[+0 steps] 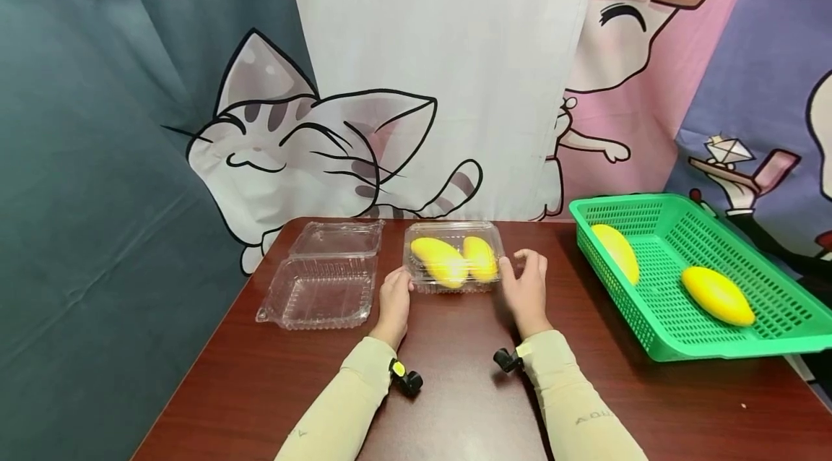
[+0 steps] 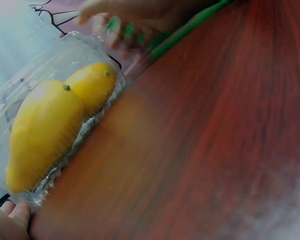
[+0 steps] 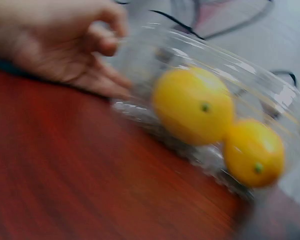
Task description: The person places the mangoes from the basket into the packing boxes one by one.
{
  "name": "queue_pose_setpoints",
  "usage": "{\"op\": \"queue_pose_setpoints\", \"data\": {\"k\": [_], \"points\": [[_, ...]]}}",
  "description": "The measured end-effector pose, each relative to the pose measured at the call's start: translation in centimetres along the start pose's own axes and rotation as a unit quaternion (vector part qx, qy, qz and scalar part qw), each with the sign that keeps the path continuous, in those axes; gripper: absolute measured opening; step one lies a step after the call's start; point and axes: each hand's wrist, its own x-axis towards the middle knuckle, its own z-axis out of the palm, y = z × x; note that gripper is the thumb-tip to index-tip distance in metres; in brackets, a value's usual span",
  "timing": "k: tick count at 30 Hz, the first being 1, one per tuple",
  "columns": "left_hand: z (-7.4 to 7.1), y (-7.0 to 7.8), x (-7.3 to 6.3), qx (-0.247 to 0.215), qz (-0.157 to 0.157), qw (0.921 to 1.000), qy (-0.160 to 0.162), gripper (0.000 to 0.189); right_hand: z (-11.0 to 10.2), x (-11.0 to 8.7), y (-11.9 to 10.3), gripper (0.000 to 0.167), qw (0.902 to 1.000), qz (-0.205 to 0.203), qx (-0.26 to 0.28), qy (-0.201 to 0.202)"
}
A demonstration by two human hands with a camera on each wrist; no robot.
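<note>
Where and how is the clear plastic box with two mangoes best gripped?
Probably low on its left and right walls, the left hand coming from the left, the right hand from the right. The box sits on the table with those walls toward the hands, and the mangoes lie side by side across its width, so holding both ends should balance it.
</note>
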Motion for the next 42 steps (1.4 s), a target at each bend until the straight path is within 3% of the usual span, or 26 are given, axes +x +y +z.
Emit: {"op": "queue_pose_setpoints", "data": {"k": [1,3,5,7,10,13,18,22,31,35,38,40,41,42], "points": [[0.0,0.0,0.0,0.001,0.001,1.0000,0.000,0.025,0.3,-0.1,-0.3,0.032,0.9976,-0.055,-0.034,0.024],[-0.1,0.1,-0.2,0.005,-0.001,1.0000,0.001,0.021,1.2,-0.4,-1.0,0.040,0.9814,-0.167,-0.080,0.050],[0.0,0.3,-0.3,0.000,-0.004,1.0000,-0.002,0.013,2.3,-0.9,-1.8,0.046,0.9559,-0.260,-0.124,0.056],[0.0,-0.1,-0.1,-0.012,-0.003,0.9999,-0.007,0.007,3.4,-1.4,-2.6,0.052,0.9316,-0.320,-0.169,0.036],[0.1,-0.2,0.0,-0.029,-0.005,0.9994,-0.017,0.018,4.6,-2.3,-3.3,0.056,0.9110,-0.341,-0.230,-0.024],[0.2,-0.2,0.0,-0.041,-0.006,0.9989,-0.020,0.029,5.3,-2.8,-3.5,0.059,0.9016,-0.322,-0.279,-0.077],[0.1,0.0,0.0,-0.029,0.000,0.9992,-0.028,0.036,5.3,-2.5,-3.2,0.056,0.9018,-0.278,-0.314,-0.106],[0.1,-0.2,-0.1,-0.024,0.004,0.9992,-0.032,0.037,3.9,-1.2,-2.2,0.055,0.9060,-0.257,-0.318,-0.110],[0.1,-0.8,-0.5,-0.005,0.031,0.9981,-0.052,0.036,-2.9,2.1,2.5,0.053,0.9222,-0.226,-0.309,-0.054],[0.2,-0.5,-0.4,0.000,0.044,0.9975,-0.055,0.040,-4.2,2.4,3.3,0.052,0.9248,-0.228,-0.299,-0.057],[0.3,0.3,-0.4,0.046,0.036,0.9959,-0.069,0.045,-4.3,2.4,3.3,0.054,0.9257,-0.242,-0.287,-0.047],[0.1,1.4,-0.5,0.112,0.021,0.9883,-0.101,0.046,-4.3,2.4,3.2,0.055,0.9266,-0.259,-0.271,-0.025],[-0.2,2.3,-0.6,0.153,0.009,0.9789,-0.135,0.046,-4.3,2.3,3.1,0.056,0.9265,-0.269,-0.262,-0.012],[-0.7,3.5,-0.8,0.195,-0.003,0.9637,-0.183,0.045,-4.2,2.3,3.0,0.057,0.9259,-0.281,-0.253,0.003]]}}
